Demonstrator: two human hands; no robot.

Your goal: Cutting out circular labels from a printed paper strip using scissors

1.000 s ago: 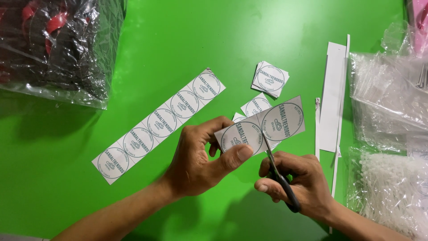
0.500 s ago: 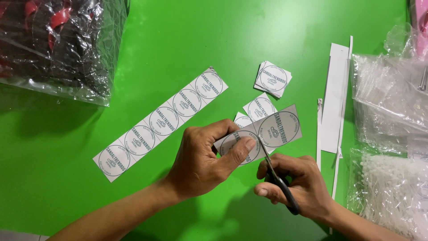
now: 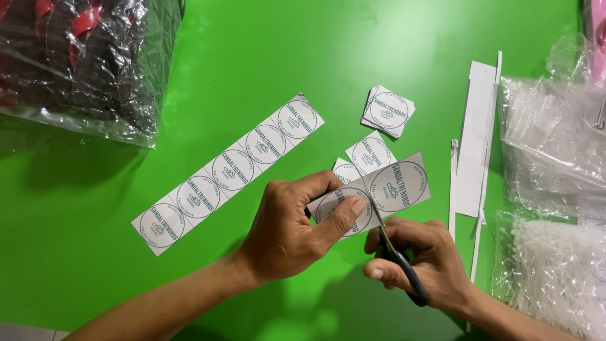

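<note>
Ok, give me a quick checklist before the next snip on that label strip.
1. Left hand pinches the short label strip: ok.
2. Scissors in right hand, blades at the gap between two round labels: ok.
3. Left thumb clear of the blades: cannot tell, it lies close.
4. Cut labels stack out of the way: ok.
5. Long label strip lies flat, untouched: ok.
</note>
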